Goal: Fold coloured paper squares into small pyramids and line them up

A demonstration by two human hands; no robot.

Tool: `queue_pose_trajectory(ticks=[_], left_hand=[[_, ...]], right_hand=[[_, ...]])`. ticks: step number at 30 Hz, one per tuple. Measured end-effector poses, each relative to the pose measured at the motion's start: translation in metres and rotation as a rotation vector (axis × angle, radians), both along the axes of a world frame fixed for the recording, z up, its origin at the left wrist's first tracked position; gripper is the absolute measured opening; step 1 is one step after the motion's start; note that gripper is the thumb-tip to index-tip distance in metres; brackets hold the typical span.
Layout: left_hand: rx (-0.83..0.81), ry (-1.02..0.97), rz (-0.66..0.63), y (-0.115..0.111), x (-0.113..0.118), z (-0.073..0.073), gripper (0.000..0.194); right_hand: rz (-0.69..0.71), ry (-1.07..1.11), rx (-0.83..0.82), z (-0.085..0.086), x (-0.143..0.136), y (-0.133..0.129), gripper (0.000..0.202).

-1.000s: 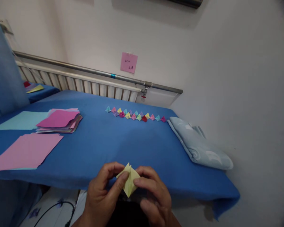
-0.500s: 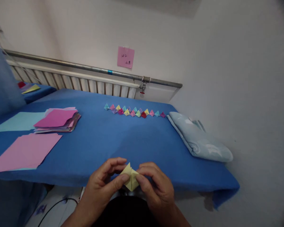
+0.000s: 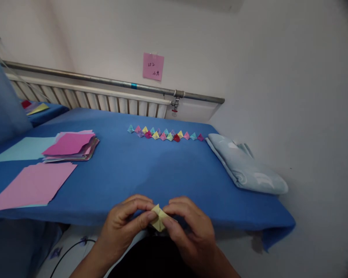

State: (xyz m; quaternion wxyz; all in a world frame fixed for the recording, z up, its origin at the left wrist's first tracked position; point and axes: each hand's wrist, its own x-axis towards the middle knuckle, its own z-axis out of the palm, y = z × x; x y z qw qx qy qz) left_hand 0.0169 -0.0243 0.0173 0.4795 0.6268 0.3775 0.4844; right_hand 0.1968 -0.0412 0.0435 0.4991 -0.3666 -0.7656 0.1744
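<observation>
Clock directions are taken from the folded yellow paper (image 3: pixel 158 222).

- Light-blue sheet (image 3: pixel 21 149): 10 o'clock, flat on the blue-draped tabletop (image 3: pixel 118 170).
- Pink sheets (image 3: pixel 33 186): between 9 and 10 o'clock, loosely stacked, near the front edge.
- Paper stack (image 3: pixel 69 144): 10 o'clock, magenta on top, edges uneven.
- Left hand (image 3: pixel 118 224): 9 o'clock; thumb and forefinger closed on the paper's left side, other fingers curled.
- Folded yellow paper: pinched between both hands, at the tabletop's near edge as seen; a point faces 12 o'clock.
- Small folded pieces (image 3: pixel 169 137): 12 o'clock, many colours, in a staggered double row.
- Right hand (image 3: pixel 193 227): 3 o'clock; thumb and fingers closed on the paper's right side, partly covering it.
- Folded pale-blue cloth (image 3: pixel 245 164): 2 o'clock, beside the wall.
</observation>
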Motion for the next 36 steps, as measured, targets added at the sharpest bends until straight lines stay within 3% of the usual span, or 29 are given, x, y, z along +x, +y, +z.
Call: queue_pose_trajectory(ticks=[7,18,30,36], left_hand=[[-0.001,0.062,0.006,-0.001,0.002,0.004,0.008],[-0.272,-0.169,-0.004,-0.002,0.009,-0.006,0.011],[-0.292,-0.133,-0.021,-0.003,0.012,-0.005,0.018],[-0.263,-0.068,-0.018,-0.003,0.012,-0.002,0.020]], right_hand=[[-0.038,-0.055,-0.007,-0.003,0.000,0.001,0.011],[-0.054,0.041,-0.043,-0.003,-0.004,0.003,0.008],[-0.074,0.079,-0.130,-0.004,-0.005,0.003,0.010],[-0.076,0.143,-0.261,-0.005,-0.007,0.006,0.012]])
